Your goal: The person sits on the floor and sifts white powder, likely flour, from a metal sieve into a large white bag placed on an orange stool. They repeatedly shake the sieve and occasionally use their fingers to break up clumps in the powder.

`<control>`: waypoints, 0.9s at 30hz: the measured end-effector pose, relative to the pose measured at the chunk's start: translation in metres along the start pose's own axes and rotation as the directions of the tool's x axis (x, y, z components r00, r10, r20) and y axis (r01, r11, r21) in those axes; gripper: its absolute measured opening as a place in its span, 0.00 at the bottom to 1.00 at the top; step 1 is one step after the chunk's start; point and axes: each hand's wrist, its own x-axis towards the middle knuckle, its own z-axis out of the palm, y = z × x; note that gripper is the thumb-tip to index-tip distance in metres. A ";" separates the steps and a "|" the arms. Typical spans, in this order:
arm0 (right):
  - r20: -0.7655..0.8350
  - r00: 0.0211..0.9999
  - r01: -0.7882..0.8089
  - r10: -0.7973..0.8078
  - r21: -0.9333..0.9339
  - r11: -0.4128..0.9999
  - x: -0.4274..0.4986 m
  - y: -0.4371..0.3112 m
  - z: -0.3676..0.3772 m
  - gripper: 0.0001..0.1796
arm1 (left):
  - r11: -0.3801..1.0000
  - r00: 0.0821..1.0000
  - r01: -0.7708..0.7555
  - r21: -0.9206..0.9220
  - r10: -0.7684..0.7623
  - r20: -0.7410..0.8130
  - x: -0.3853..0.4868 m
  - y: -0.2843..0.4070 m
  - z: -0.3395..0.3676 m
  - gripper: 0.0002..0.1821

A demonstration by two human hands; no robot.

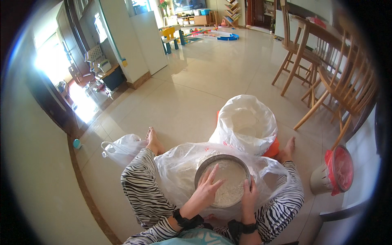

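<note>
A round sieve (199, 167) with a dark rim holds pale flour (232, 190) between my legs. My right hand (250, 196) grips its right rim. My left hand (204, 190) lies over the left part of the sieve with fingers spread at the flour, grasping nothing. Beneath the sieve spreads a translucent plastic bag (174, 163), and white powder shows inside it behind the rim. Just beyond stands an open white sack (223, 134) with powder (249, 122) in it. Something orange (272, 149) shows under the sack.
A tied white plastic bag (124, 148) lies by my left foot. To the right are a bin (318, 180) with a red liner and wooden chairs (340, 88). A small turquoise-capped object (77, 144) sits near the left wall. Toys (228, 37) lie farther back on the tiled floor.
</note>
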 end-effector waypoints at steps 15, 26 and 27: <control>-0.009 0.989 -0.143 0.147 0.177 0.974 0.002 0.017 0.001 0.25 | 0.402 0.800 0.294 -0.867 -0.601 -0.008 -0.023 -0.027 -0.013 0.33; -0.056 0.982 -0.182 0.181 -0.020 0.983 -0.005 0.030 0.016 0.31 | 0.975 0.904 -0.108 -0.193 0.016 -0.427 -0.043 -0.063 0.004 0.26; -0.117 0.979 -0.167 0.165 -0.008 0.986 -0.006 0.028 0.018 0.31 | 0.955 0.842 -0.270 0.121 0.295 -0.453 -0.044 -0.067 0.005 0.26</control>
